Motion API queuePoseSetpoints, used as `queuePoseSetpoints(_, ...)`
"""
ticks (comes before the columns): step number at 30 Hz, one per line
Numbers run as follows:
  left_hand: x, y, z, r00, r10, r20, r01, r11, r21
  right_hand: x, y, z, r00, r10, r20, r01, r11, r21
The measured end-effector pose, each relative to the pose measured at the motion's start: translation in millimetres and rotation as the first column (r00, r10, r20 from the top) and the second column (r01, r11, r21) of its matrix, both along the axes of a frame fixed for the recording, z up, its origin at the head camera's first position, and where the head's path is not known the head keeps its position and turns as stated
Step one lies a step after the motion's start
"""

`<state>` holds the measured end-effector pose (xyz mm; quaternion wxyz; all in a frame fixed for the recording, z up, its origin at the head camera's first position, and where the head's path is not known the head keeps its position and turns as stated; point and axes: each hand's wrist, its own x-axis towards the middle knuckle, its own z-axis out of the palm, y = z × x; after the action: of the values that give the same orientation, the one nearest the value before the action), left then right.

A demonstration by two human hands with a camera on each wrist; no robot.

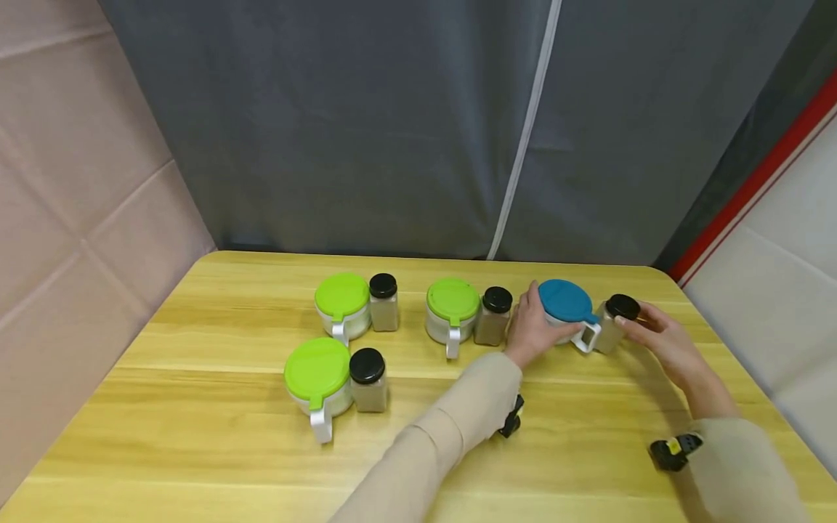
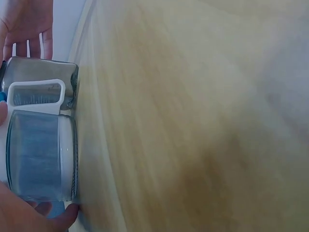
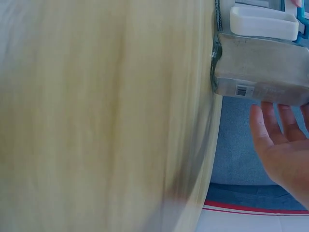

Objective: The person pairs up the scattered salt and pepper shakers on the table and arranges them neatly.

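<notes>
My left hand [image 1: 532, 328] grips a glass seasoning jar with a blue lid [image 1: 565, 300] and white handle, thumb in front and fingers round its far left side. In the left wrist view its glass body [image 2: 38, 154] stands on the table. Just right of it is a square glass spice jar with a black cap [image 1: 611, 325], close against the white handle. My right hand [image 1: 667, 345] touches that spice jar from the right near the cap; in the right wrist view its straight fingers [image 3: 275, 125] meet the side of the spice jar [image 3: 263, 65].
Three green-lidded white-handled jars, at back left [image 1: 342, 296], back middle [image 1: 453, 301] and front left [image 1: 317, 369], each have a black-capped spice jar on their right. The wooden table [image 1: 196, 436] ends at a grey curtain [image 1: 360, 145] and pale side walls.
</notes>
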<state>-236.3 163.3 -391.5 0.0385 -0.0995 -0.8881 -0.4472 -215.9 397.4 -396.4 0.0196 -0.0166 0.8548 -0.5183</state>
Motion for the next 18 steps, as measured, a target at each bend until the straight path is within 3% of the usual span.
queuePoseSetpoints(9, -0.5, 6.4, 1.3, 0.999, 0.019, -0.042, -0.020, 0.999, -0.028, -12.6, 8.6, -20.4, 1.000, -0.016, -0.023, 0.014, 0.997, -0.082)
queuePoseSetpoints(18, -1.5, 12.4, -2.5, 0.992, 0.082, -0.100, -0.085, 0.996, -0.028, -15.3, 8.4, -23.7, 0.999, -0.018, -0.034, 0.017, 0.998, -0.055)
